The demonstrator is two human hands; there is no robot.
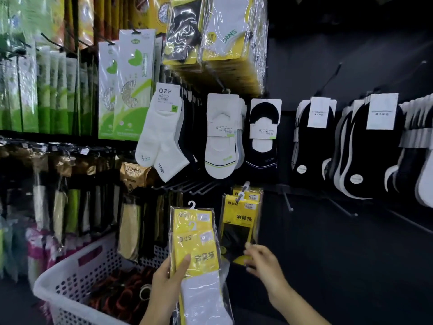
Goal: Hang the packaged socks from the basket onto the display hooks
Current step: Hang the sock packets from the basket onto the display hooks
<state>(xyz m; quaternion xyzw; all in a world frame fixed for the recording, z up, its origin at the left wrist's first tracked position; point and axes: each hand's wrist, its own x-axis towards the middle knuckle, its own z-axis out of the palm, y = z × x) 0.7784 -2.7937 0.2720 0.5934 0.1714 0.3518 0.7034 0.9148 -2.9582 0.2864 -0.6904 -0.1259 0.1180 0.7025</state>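
Partly stocked, the dark display wall [304, 66] carries rows of white and black socks, with bare display hooks [199, 188] jutting from its lower middle. Near left, the white perforated basket [70, 261] sits within arm's reach with more goods inside, seemingly so packs can be drawn without stepping away. The left hand [166, 280] has its grip clamped on a fanned stack of yellow packaged socks [199, 245], thumb across the front and white plastic hangers [191, 205] uppermost, apparently ready to feed onto a hook. Just right of them, matching yellow-and-black hung packs [239, 226] dangle from a low hook. The right hand [262, 261] reaches their lower edge, likely steadying them. Blur hides whether its grip is apart or pinching.
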